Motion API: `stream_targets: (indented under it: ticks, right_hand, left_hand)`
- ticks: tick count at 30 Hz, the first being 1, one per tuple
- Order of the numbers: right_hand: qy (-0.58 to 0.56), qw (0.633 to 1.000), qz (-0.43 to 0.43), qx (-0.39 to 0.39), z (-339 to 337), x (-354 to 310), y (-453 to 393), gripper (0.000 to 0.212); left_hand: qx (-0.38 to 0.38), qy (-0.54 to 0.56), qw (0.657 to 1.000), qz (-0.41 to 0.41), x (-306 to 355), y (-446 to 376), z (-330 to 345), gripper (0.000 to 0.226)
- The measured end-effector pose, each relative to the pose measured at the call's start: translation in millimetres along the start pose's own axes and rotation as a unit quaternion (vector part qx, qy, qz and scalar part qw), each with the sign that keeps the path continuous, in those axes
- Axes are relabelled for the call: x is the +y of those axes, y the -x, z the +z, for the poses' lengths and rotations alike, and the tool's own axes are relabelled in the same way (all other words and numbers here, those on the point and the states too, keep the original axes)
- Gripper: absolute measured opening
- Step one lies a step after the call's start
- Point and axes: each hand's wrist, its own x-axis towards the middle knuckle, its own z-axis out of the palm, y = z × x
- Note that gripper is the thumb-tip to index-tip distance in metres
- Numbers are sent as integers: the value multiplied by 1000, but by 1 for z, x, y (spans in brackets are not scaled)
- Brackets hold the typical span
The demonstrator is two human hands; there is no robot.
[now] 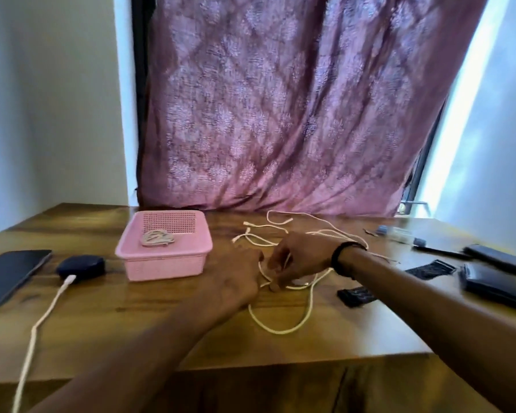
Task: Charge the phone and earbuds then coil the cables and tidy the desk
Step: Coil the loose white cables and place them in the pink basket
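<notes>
Pinching white cable (280, 326), both hands: left hand (236, 278), right hand (298, 254)

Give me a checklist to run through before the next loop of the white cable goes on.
1. Both hands on the cable: ok. The left hand and right hand pinch the white cable at the desk's middle.
2. Slack free: not ok. The far end lies tangled behind the hands.
3. Basket ready: ok. The pink basket holds one coiled cable.
4. Earbuds case charging: ok. A charging cable is plugged into the dark case.
5. Phone charging: cannot tell. No cable shows at the phone.
</notes>
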Motion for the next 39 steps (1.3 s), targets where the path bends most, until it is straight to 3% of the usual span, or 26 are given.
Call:
stream_targets:
  ticks: [2,4,7,9,12,14,16,18,20,21,24,27,30,32,33,35,37,39]
  right_hand:
    - [49,998,-34,11,3,8,-1,29]
    - [74,994,-55,55,7,21,-11,20]
    - [114,974,-45,191,14,49,-39,15]
    - [126,950,8,286,11,66,-60,19]
    - [145,896,37,418,14,83,-87,25]
    - [126,876,13,465,22,84,-93,29]
    - [-7,878,-22,478,25,79,-96,29]
    - [-213,852,-44,477,19,69,-89,29]
    - [-354,829,-38,431,17,59,-78,35]
    - [-374,844,-31,382,19,55,-77,35]
    - [-375,885,-43,274,28,47,-76,34]
    - [-464,841,-36,276,18,53,-81,43]
    - [-507,809,0,298,12,63,-79,39]
    - [-574,795,18,193,9,64,-72,40]
    - [-630,771,6,97,7,61,-65,42]
    - [-718,688,-79,-75,2,57,-57,47]
    - [-748,627,-157,-151,-2,52,-50,42]
    - [-760,595,-198,-169,-5,49,-47,34]
  left_hand:
    - [-16,25,1000,2,6,-17,15,44]
    - [9,6,1000,14,9,-32,22,39]
    - [30,-80,996,32,12,-49,34,29]
    - [69,-45,995,53,11,-66,46,30]
    - [121,139,982,40,12,-89,59,24]
    - [141,251,958,16,13,-95,58,11]
    - [146,355,923,-20,11,-102,60,12]
    - [128,512,845,-82,9,-107,60,10]
    - [102,623,768,-103,13,-107,61,8]
    - [98,638,758,-96,15,-107,64,10]
    - [140,509,848,-48,11,-107,68,19]
    - [191,430,882,14,11,-106,63,23]
    - [312,370,875,-1,15,-106,53,26]
    - [373,352,858,6,14,-106,45,18]
    - [373,348,860,28,13,-105,40,18]
    - [312,402,857,76,16,-101,30,26]
    - [243,479,841,60,24,-95,20,43]
    - [209,526,824,8,28,-95,22,52]
